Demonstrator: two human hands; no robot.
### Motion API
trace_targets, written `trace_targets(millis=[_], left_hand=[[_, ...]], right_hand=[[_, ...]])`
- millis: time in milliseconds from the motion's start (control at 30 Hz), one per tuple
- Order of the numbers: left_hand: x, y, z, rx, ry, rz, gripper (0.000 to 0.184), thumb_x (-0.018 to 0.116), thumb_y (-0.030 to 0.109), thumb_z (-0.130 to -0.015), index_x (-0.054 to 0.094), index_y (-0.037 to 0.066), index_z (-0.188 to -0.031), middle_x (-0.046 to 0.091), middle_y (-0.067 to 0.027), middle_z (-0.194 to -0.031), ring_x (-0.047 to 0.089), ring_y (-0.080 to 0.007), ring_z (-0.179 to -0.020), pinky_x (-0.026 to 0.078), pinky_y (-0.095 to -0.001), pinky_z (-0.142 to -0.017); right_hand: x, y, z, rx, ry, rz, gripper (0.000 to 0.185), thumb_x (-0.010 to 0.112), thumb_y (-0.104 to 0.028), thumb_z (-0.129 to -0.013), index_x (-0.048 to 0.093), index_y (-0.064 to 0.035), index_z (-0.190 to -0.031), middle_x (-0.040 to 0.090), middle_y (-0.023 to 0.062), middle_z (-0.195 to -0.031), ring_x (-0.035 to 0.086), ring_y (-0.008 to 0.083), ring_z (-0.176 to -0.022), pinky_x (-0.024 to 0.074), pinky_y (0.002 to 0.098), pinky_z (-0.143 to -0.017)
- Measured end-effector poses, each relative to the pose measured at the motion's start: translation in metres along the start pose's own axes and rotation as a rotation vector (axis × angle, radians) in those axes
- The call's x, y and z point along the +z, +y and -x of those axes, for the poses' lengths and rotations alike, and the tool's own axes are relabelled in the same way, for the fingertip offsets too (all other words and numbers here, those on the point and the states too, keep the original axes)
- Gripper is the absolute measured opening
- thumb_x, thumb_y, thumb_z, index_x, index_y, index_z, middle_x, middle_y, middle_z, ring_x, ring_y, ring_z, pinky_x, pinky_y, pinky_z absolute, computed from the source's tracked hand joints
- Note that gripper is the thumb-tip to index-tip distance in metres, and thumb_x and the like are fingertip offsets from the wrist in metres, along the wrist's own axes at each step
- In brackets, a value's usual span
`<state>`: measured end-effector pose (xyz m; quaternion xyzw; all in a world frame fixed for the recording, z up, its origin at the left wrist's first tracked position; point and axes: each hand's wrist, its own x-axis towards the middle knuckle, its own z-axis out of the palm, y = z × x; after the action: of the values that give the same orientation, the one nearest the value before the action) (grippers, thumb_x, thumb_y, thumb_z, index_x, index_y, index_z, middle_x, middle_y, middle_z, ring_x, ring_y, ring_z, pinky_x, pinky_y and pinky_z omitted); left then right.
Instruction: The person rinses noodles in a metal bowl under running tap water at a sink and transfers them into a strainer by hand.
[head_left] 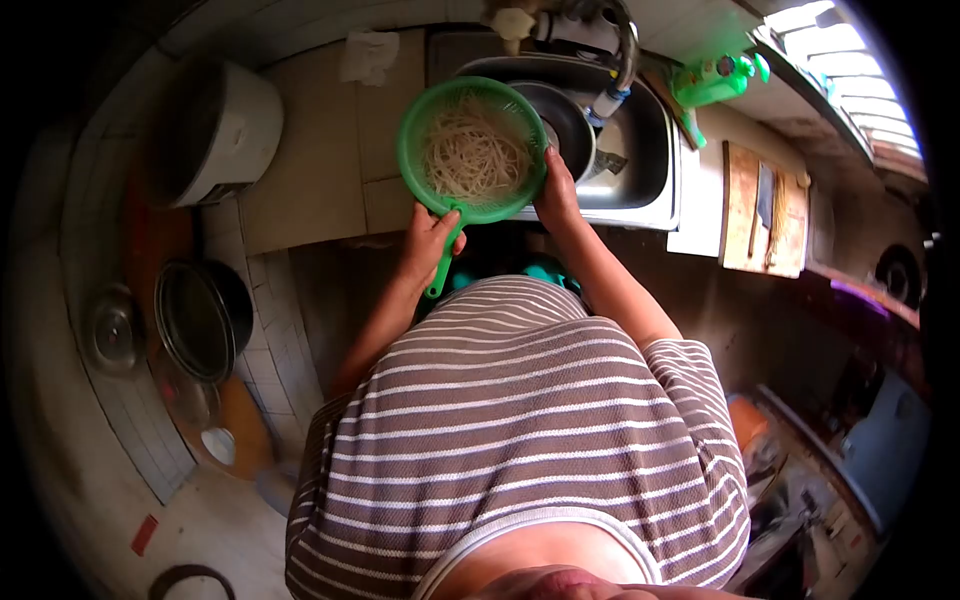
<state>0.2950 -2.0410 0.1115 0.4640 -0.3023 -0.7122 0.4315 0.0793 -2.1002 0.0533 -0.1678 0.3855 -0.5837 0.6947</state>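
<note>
A green plastic strainer (409,150) is held up in front of me, over the counter's edge and the near left side of the sink. Inside it lies a heap of pale, thin shreds (475,155); their exact kind I cannot make out. My left hand (430,240) is closed around the base of the strainer's handle (437,275), its thumb against the rim. My right hand (557,188) grips the strainer's rim on the right side. Partly hidden behind the strainer, a dark round basin (572,125) sits in the metal sink (655,160).
A faucet (625,75) arches over the sink. Right of it lie a green spray bottle (710,82) and a wooden cutting board (740,195) with a knife (765,195). To the left stand a white rice cooker (245,130) and a dark pot (205,320). A white cloth (369,57) lies on the counter (310,150).
</note>
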Motion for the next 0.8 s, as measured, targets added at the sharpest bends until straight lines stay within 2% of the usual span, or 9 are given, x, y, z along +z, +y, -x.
trace_targets(millis=[167, 300, 400, 500, 533, 633, 700, 767, 800], left_hand=[[0.011, 0.001, -0.004, -0.063, -0.088, -0.151, 0.031, 0.05, 0.006, -0.09, 0.033, 0.004, -0.115, 0.054, -0.0103, -0.083, 0.054, -0.0166, -0.055, 0.044, -0.0287, -0.045], [0.018, 0.003, -0.01, -0.07, -0.122, -0.195, 0.032, 0.048, 0.004, -0.09, 0.03, 0.003, -0.116, 0.055, -0.0119, -0.077, 0.055, -0.0158, -0.053, 0.046, -0.0268, -0.044], [0.023, 0.003, -0.014, -0.05, -0.129, -0.226, 0.031, 0.048, 0.004, -0.09, 0.031, 0.004, -0.115, 0.054, -0.0109, -0.073, 0.053, -0.0153, -0.052, 0.044, -0.026, -0.043], [0.038, -0.004, -0.013, -0.047, -0.087, -0.237, 0.028, 0.048, 0.004, -0.09, 0.031, 0.004, -0.112, 0.053, -0.0098, -0.068, 0.051, -0.0146, -0.051, 0.042, -0.0254, -0.042], [0.044, -0.005, -0.012, -0.05, -0.064, -0.245, 0.026, 0.048, 0.004, -0.09, 0.031, 0.004, -0.11, 0.052, -0.0093, -0.066, 0.051, -0.0143, -0.05, 0.04, -0.0253, -0.042], [0.066, -0.002, -0.006, -0.067, 0.028, -0.294, 0.025, 0.048, 0.003, -0.09, 0.031, 0.004, -0.107, 0.052, -0.0094, -0.065, 0.05, -0.0143, -0.05, 0.039, -0.0253, -0.041], [0.076, -0.004, -0.004, -0.057, 0.045, -0.321, 0.026, 0.048, 0.003, -0.09, 0.03, 0.004, -0.108, 0.052, -0.0095, -0.065, 0.05, -0.0141, -0.049, 0.039, -0.0251, -0.04], [0.085, -0.006, -0.002, -0.053, 0.063, -0.346, 0.027, 0.048, 0.003, -0.09, 0.03, 0.004, -0.109, 0.052, -0.0095, -0.066, 0.049, -0.0139, -0.049, 0.039, -0.0248, -0.04], [0.091, -0.006, -0.002, -0.031, 0.079, -0.368, 0.03, 0.048, 0.002, -0.09, 0.029, 0.004, -0.113, 0.052, -0.0093, -0.066, 0.049, -0.0136, -0.049, 0.038, -0.0245, -0.04]], right_hand=[[-0.023, 0.011, 0.004, -0.089, 0.144, -0.088, 0.042, 0.037, -0.032, -0.097, 0.044, -0.0017, -0.126, 0.053, 0.012, -0.122, 0.051, 0.0242, -0.11, 0.038, 0.037, -0.098], [-0.038, 0.01, 0.009, -0.034, 0.219, -0.181, 0.041, 0.039, -0.03, -0.096, 0.046, -0.0019, -0.125, 0.053, 0.0124, -0.123, 0.051, 0.0256, -0.109, 0.0374, 0.0376, -0.098], [-0.036, 0.0, 0.011, -0.068, 0.258, 0.0, 0.036, 0.04, -0.026, -0.095, 0.051, -0.0021, -0.12, 0.054, 0.0093, -0.12, 0.049, 0.0199, -0.111, 0.0366, 0.0334, -0.097], [-0.029, -0.026, 0.013, -0.624, 0.381, 0.92, 0.033, 0.052, -0.012, -0.086, 0.052, -0.0029, -0.117, 0.053, 0.014, -0.117, 0.048, 0.0269, -0.112, 0.0345, 0.0345, -0.099], [-0.024, -0.038, 0.015, -0.741, 0.25, 1.026, 0.037, 0.056, -0.007, -0.081, 0.051, -0.0038, -0.117, 0.049, 0.0162, -0.121, 0.046, 0.0319, -0.115, 0.0335, 0.0374, -0.1], [-0.012, -0.038, 0.004, -0.763, 0.07, 1.291, 0.04, 0.059, -0.009, -0.079, 0.051, -0.0047, -0.118, 0.045, 0.0171, -0.126, 0.041, 0.0352, -0.118, 0.0332, 0.0422, -0.1], [-0.014, -0.025, -0.01, -0.768, 0.052, 1.362, 0.046, 0.062, -0.014, -0.078, 0.049, -0.0058, -0.122, 0.04, 0.0194, -0.131, 0.036, 0.0391, -0.122, 0.0311, 0.0459, -0.102], [-0.012, -0.013, -0.016, -0.692, 0.071, 1.5, 0.054, 0.065, -0.022, -0.077, 0.046, -0.0074, -0.125, 0.036, 0.0215, -0.135, 0.034, 0.0404, -0.124, 0.0285, 0.0467, -0.104], [-0.013, -0.009, -0.02, -0.644, 0.041, 1.522, 0.059, 0.063, -0.032, -0.079, 0.044, -0.0085, -0.129, 0.031, 0.0215, -0.139, 0.031, 0.0397, -0.127, 0.0267, 0.0461, -0.105]])
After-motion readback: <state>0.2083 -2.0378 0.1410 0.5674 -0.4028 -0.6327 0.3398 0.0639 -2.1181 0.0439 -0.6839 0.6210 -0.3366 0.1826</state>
